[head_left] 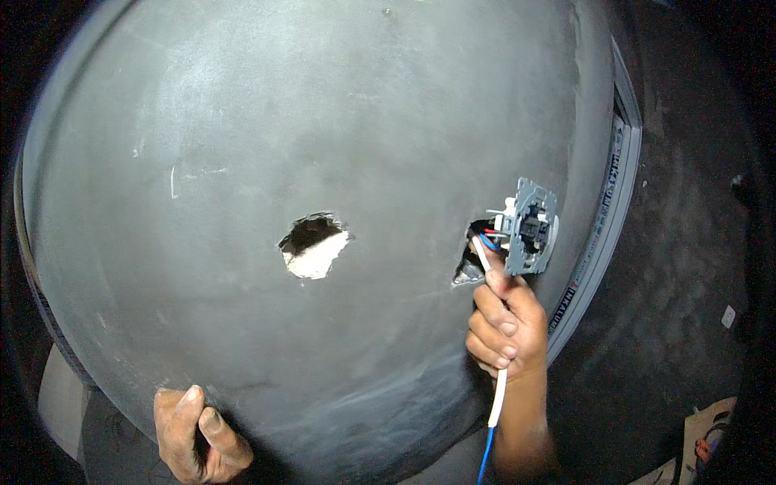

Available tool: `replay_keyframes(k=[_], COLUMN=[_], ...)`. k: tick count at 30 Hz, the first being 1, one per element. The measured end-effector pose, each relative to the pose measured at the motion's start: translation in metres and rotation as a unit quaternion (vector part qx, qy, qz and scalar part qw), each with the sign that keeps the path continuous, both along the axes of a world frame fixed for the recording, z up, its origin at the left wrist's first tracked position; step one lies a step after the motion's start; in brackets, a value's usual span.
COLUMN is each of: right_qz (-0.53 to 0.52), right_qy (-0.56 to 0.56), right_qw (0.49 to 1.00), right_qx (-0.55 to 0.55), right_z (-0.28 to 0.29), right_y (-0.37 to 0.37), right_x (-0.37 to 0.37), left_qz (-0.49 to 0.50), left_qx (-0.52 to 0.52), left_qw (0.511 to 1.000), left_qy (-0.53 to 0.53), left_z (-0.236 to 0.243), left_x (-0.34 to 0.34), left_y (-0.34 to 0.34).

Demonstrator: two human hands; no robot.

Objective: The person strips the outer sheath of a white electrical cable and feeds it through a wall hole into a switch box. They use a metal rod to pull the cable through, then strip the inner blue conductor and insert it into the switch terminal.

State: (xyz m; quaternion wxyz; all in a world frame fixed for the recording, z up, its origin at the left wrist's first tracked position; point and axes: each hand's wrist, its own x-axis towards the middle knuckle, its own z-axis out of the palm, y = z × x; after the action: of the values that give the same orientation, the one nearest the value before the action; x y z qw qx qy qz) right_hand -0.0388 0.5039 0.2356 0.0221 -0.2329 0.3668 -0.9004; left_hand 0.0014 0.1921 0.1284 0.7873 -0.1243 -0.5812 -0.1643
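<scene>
In the head view, the right hand (511,323) had its fingers clamped around the white cable (499,396), from whose lower end a blue wire (486,457) extended. The cable's upper portion lay at the right wall opening (466,269). The metal-framed electrical mechanism (533,230) was positioned just above the right hand. The left hand (179,436) was at lower left, fingers curled; whether they gripped anything could not be determined.
</scene>
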Motion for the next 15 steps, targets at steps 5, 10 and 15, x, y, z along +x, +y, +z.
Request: replay_keyframes(k=[5, 10, 15], right_qz=[0.096, 0.111, 0.066], right_qy=[0.012, 0.039, 0.043], right_qw=[0.995, 0.99, 0.994], right_qx=[-0.033, -0.071, -0.078], right_z=[-0.007, -0.028, -0.038], right_y=[0.008, -0.011, -0.02], right_x=[-0.008, -0.004, 0.015], left_qz=[-0.101, -0.08, -0.077], left_qx=[-0.011, -0.01, -0.008], left_qw=[0.994, 0.997, 0.996], left_qy=[-0.039, -0.02, -0.048], left_z=[0.003, -0.003, -0.011], left_x=[-0.004, 0.002, 0.02], left_y=[-0.003, -0.002, -0.008])
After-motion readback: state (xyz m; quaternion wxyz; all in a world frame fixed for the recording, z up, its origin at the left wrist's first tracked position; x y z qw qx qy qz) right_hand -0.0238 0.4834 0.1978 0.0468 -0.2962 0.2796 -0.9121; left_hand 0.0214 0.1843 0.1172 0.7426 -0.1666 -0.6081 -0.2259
